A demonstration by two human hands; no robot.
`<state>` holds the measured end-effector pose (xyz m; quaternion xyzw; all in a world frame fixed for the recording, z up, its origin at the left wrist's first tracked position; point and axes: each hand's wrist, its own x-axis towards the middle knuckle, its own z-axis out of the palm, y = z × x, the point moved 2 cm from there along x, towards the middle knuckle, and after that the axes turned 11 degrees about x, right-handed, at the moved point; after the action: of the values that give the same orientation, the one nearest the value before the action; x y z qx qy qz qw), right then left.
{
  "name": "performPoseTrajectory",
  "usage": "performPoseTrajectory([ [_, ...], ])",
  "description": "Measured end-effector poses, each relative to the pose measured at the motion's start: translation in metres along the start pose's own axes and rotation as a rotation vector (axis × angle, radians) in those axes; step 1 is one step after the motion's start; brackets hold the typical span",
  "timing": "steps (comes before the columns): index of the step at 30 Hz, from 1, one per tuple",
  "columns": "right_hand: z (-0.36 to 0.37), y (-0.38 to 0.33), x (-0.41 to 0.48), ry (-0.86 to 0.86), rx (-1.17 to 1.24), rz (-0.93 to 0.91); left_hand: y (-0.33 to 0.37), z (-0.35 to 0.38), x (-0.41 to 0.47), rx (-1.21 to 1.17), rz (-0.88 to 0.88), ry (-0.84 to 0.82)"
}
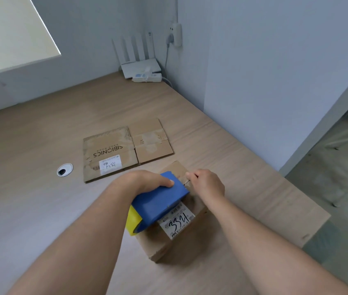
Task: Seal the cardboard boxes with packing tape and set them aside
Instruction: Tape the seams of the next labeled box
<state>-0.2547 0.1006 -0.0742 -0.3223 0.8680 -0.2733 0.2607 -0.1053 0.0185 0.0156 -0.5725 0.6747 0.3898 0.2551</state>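
Left of the box, which stands on the counter, we see a grommet, and a flat carton lies beyond the box's far-left corner. Over the box, our left hand is clamped on a blue dispenser resting on the box's top, its yellow tape jutting past the box's left edge. At the box's far end our right hand has curled fingers, thumb and forefinger pinching what looks like the tape's free end.
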Motion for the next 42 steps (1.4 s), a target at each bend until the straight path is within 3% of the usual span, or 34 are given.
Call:
performPoseTrajectory([
  [7, 0.006, 0.01, 0.007, -0.103, 0.432, 0.024, -0.039, -0.002, -0.018, -0.048, 0.036, 0.01],
  [15, 0.015, 0.011, 0.012, -0.084, 0.419, -0.071, -0.174, 0.008, -0.062, -0.197, -0.056, -0.055],
  [21, 0.017, 0.006, 0.006, -0.093, 0.452, -0.072, -0.207, 0.021, -0.071, -0.301, -0.032, -0.079],
  [28, 0.018, 0.0, 0.002, -0.094, 0.478, -0.066, -0.228, 0.041, -0.069, -0.283, -0.167, 0.038],
  [35, 0.018, 0.0, 0.001, -0.101, 0.442, -0.065, -0.211, 0.053, -0.04, -0.092, -0.222, 0.161],
  [39, 0.02, 0.004, 0.003, -0.069, 0.406, -0.053, -0.192, 0.055, -0.037, 0.474, -0.26, 0.37],
  [42, 0.021, 0.003, 0.001, -0.058, 0.422, -0.043, -0.197, 0.043, -0.041, 0.549, -0.318, 0.558],
])
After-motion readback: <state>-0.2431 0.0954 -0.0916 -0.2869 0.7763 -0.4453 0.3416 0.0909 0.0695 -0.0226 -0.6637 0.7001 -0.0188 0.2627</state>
